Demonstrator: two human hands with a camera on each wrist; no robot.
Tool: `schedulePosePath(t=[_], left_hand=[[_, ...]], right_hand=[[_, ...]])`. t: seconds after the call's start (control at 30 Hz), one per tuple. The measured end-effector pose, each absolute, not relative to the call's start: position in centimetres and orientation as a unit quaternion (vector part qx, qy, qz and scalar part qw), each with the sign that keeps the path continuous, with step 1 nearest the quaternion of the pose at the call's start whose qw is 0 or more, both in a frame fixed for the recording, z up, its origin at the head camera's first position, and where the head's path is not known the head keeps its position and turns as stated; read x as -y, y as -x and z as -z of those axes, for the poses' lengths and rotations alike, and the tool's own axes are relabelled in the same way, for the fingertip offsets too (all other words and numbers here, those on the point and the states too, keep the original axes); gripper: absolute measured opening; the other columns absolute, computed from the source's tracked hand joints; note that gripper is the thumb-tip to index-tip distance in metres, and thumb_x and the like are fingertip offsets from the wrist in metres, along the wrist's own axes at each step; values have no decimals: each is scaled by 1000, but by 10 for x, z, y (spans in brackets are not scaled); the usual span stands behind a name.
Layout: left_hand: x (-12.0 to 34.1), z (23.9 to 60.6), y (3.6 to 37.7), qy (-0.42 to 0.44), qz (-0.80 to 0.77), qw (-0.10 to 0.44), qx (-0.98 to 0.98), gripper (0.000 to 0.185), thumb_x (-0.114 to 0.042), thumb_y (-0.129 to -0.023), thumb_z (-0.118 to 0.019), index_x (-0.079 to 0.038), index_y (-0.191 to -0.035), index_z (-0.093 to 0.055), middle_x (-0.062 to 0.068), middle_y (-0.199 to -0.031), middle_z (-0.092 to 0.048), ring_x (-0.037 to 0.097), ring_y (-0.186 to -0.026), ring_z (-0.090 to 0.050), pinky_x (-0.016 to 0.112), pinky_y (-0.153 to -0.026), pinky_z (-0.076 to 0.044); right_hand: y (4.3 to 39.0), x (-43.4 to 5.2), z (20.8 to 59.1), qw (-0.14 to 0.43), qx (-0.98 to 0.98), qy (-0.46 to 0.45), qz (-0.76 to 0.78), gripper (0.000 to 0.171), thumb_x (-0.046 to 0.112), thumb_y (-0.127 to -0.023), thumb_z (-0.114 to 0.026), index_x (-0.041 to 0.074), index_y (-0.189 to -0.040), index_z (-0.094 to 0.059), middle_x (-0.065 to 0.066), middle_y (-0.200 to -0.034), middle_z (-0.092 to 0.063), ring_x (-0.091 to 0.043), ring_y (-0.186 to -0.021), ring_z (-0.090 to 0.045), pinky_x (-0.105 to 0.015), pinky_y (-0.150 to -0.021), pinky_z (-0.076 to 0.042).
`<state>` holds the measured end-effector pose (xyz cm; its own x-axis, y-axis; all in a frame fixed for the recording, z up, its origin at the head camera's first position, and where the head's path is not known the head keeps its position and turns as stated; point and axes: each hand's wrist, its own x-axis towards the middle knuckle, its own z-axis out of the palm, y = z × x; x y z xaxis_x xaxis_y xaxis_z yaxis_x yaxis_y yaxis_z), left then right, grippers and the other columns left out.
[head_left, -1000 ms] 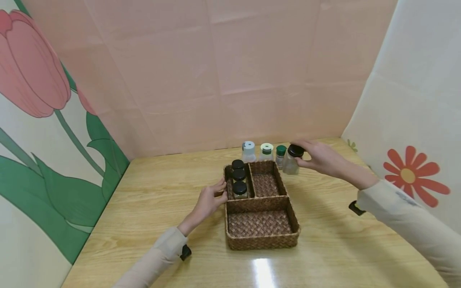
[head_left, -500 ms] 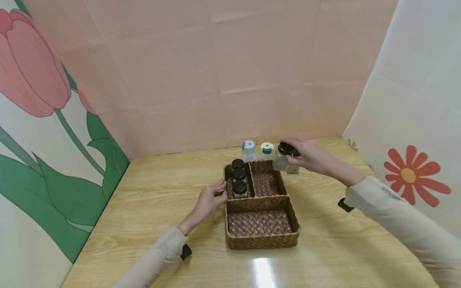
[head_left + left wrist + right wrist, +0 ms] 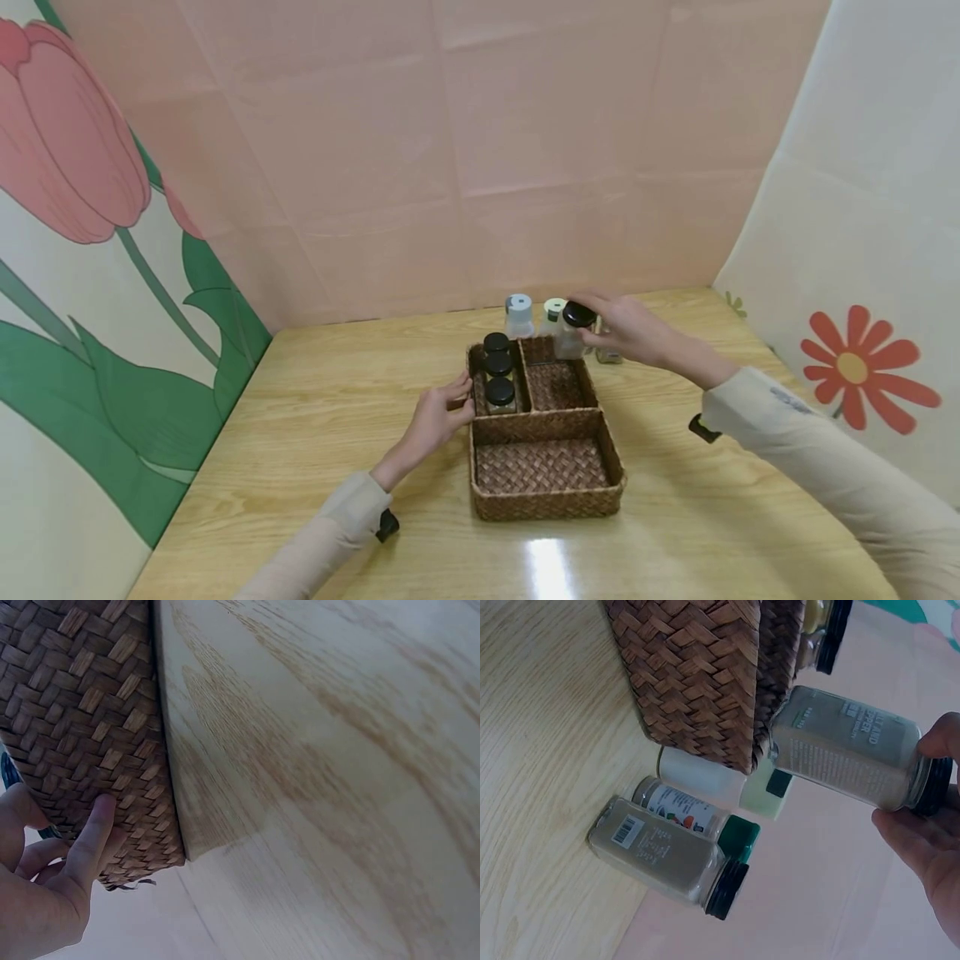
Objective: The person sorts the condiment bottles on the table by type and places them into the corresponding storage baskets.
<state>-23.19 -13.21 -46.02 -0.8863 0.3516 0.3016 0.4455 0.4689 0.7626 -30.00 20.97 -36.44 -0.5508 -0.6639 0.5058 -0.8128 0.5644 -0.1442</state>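
One wooden table (image 3: 315,417) | pink backdrop (image 3: 525,125) | tulip panel (image 3: 75,208)

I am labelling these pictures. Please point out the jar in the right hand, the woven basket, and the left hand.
jar (image 3: 847,754), right wrist view, on its printed label.
woven basket (image 3: 546,502), head view, on its near outer wall.
left hand (image 3: 433,417), head view, on its back.

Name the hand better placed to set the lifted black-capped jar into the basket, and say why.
Right. The right hand already grips the black-capped jar by its cap, above the basket's far right compartment. The left hand rests against the basket's left wall, steadying it.
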Motion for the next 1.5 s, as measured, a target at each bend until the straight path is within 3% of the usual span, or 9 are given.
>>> schedulePosePath(t=[0.1, 0.3, 0.43, 0.57, 0.7, 0.9, 1.23, 1.37, 1.5], left_hand=[[133, 461, 233, 235, 462, 47, 854, 40, -1, -95, -58, 11, -133, -53, 24, -145, -43, 18, -67, -69, 19, -40, -36], [133, 462, 233, 228, 465, 48, 854, 41, -2, -95, -59, 10, -134, -53, 23, -145, -43, 21, -80, -72, 19, -42, -36], [132, 461, 233, 232, 464, 55, 853, 40, -1, -95, -59, 11, -133, -53, 24, -144, -44, 25, -76, -72, 18, -41, -35], [132, 461, 233, 234, 465, 53, 852, 41, 0, -95, -59, 11, -133, -53, 24, -145, -43, 28, -67, -69, 18, -40, -33], [132, 460, 232, 232, 463, 51, 854, 41, -1, -95, -58, 10, -134, -53, 22, -145, -43, 28, -75, -71, 19, -40, -34], [132, 459, 231, 229, 464, 44, 855, 41, -1, -95, -58, 8, -135, -53, 23, -146, -43, 25, -95, -71, 20, -41, -38], [133, 458, 230, 219, 470, 34, 855, 42, -1, -96, -58, 8, -136, -51, 20, -148, -41, 26, -99, -70, 19, -43, -39], [133, 459, 231, 223, 460, 48, 858, 41, -1, -95, -59, 9, -134, -53, 21, -146, -43, 26, -77, -71, 19, -41, -35], [132, 460, 232, 230, 447, 65, 862, 39, 0, -93, -60, 8, -132, -56, 21, -144, -46, 22, -54, -61, 18, -40, -31]], right_hand=[[301, -206, 366, 198, 859, -434, -188, 57, 3, -85, -72, -9, -136, -51, -27, -121, -61, -24, -76, -66, -36, -62, -56], [308, -202, 375, 187, 864, -426, -191, 54, 2, -85, -72, -10, -134, -53, -28, -118, -62, -24, -75, -65, -33, -60, -54], [312, -202, 383, 175, 866, -428, -192, 52, 2, -86, -71, -10, -134, -53, -27, -118, -61, -21, -73, -63, -30, -57, -52], [313, -201, 388, 133, 882, -411, -189, 53, 6, -91, -68, -6, -139, -50, -27, -130, -55, -14, -70, -60, -28, -57, -49], [313, -200, 392, 97, 896, -394, -183, 57, 11, -93, -67, -2, -144, -47, -26, -139, -49, -7, -63, -57, -29, -56, -47], [315, -195, 401, 101, 895, -400, -171, 55, 12, -92, -68, -4, -141, -49, -30, -136, -51, -2, -55, -50, -27, -52, -45], [322, -190, 416, 90, 892, -410, -170, 57, 10, -91, -68, -5, -142, -48, -28, -134, -53, -3, -56, -50, -27, -52, -44], [322, -189, 419, 91, 890, -412, -171, 57, 10, -91, -69, -3, -143, -48, -27, -135, -53, -5, -61, -54, -27, -53, -45], [323, -189, 424, 98, 885, -419, -178, 57, 8, -90, -70, -5, -141, -49, -29, -136, -52, -10, -68, -60, -27, -55, -47]])
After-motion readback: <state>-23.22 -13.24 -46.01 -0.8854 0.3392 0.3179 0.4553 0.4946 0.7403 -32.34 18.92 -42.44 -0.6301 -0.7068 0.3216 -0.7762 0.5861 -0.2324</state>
